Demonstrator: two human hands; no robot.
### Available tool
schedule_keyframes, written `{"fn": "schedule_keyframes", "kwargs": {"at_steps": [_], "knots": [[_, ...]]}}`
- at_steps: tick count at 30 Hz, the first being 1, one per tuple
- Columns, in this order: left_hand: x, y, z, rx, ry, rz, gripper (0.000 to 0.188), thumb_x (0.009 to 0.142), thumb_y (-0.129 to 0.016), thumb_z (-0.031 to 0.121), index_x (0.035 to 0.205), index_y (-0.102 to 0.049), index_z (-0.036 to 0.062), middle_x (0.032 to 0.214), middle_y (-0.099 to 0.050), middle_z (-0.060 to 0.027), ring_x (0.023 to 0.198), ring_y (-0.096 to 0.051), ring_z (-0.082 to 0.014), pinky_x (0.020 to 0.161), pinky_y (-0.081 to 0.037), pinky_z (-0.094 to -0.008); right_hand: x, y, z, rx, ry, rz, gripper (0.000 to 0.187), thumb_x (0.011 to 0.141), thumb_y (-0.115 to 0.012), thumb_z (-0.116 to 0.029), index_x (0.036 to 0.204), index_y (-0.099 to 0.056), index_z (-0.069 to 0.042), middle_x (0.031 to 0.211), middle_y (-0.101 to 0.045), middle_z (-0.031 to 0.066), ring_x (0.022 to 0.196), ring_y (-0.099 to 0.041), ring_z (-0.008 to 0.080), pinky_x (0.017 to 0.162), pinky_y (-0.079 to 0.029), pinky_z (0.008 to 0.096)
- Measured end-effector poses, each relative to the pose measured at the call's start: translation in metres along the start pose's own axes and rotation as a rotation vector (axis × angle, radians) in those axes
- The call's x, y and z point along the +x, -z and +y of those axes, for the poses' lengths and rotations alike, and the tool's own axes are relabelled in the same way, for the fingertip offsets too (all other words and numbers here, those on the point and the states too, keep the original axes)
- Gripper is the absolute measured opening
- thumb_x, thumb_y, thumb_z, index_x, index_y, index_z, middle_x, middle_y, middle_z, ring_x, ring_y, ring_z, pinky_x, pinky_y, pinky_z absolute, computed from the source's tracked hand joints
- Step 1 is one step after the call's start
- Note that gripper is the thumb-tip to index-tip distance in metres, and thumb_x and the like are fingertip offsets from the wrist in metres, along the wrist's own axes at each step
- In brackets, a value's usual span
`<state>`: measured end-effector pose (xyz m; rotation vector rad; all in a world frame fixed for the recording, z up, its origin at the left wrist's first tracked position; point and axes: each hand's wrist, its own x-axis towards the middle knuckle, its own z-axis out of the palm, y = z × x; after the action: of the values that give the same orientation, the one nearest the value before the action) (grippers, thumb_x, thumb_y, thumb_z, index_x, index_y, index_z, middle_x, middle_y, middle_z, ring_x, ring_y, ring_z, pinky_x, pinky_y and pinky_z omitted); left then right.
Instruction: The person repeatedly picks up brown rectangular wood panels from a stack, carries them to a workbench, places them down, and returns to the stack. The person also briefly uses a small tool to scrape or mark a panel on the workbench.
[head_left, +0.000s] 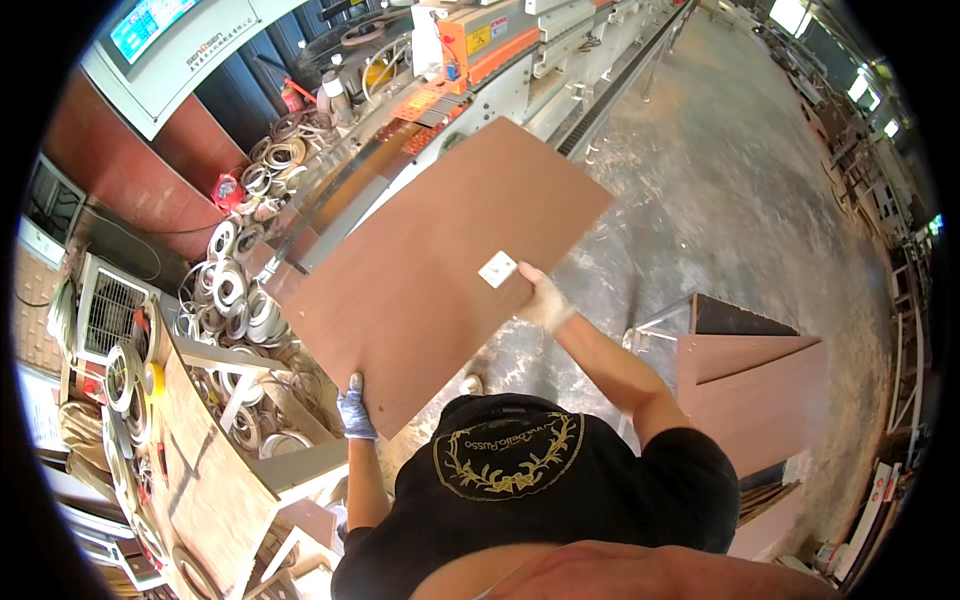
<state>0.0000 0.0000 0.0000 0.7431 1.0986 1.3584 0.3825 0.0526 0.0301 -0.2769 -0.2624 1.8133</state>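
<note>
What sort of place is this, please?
Probably a furniture or woodworking workshop: the left hand and right hand hold a brown board, a long machine stands ahead, and rolls of strip lie heaped at left.

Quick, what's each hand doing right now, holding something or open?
Left hand: closed on the brown board, near its lowest corner, thumb on top.
Right hand: closed on the same board's edge, beside the white label.

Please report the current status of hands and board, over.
Left hand, right hand: both holding brown board at its edges. White label near right hand. Machine beyond board; contact unclear.
</note>
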Motion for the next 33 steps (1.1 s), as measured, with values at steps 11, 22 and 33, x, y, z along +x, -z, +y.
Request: {"fn": "schedule_keyframes", "kwargs": {"at_steps": [11,22,33], "knots": [[0.112,0.030,-0.016,-0.359,0.259,0.196,0.048,0.082,-0.062,0.030,0.120,-0.049,0.0043,0.112,-0.058,-0.0091,0.095,-0.057,-0.0246,0.086,-0.047,-0.0385,0.133,-0.028,0.089,0.090,-0.164,0.475,0.037,0.089,-0.048,-0.023,0.122,-0.042,-0.007,0.122,-0.050,0.0117,0.113,-0.048,0.0303,0.093,-0.041,0.0513],[0.144,-0.020,0.011,-0.354,0.463,0.168,0.056,0.085,-0.050,0.045,0.125,-0.046,0.0061,0.123,-0.051,-0.0108,0.107,-0.052,-0.0298,0.092,-0.043,-0.0430,0.189,0.008,0.113,-0.163,0.014,0.788,0.031,0.087,-0.054,-0.016,0.115,-0.047,-0.005,0.115,-0.054,0.0107,0.103,-0.054,0.0276,0.086,-0.046,0.0503],[0.233,-0.150,-0.004,-0.196,0.606,-0.145,0.057,0.083,-0.043,0.050,0.126,-0.046,0.0141,0.132,-0.044,-0.0042,0.121,-0.041,-0.0274,0.099,-0.033,-0.0467,0.204,0.045,-0.038,-1.166,0.308,0.761,0.063,0.078,-0.063,-0.028,0.129,-0.036,-0.002,0.127,-0.043,0.0225,0.118,-0.043,0.0305,0.093,-0.041,0.0370]]}}
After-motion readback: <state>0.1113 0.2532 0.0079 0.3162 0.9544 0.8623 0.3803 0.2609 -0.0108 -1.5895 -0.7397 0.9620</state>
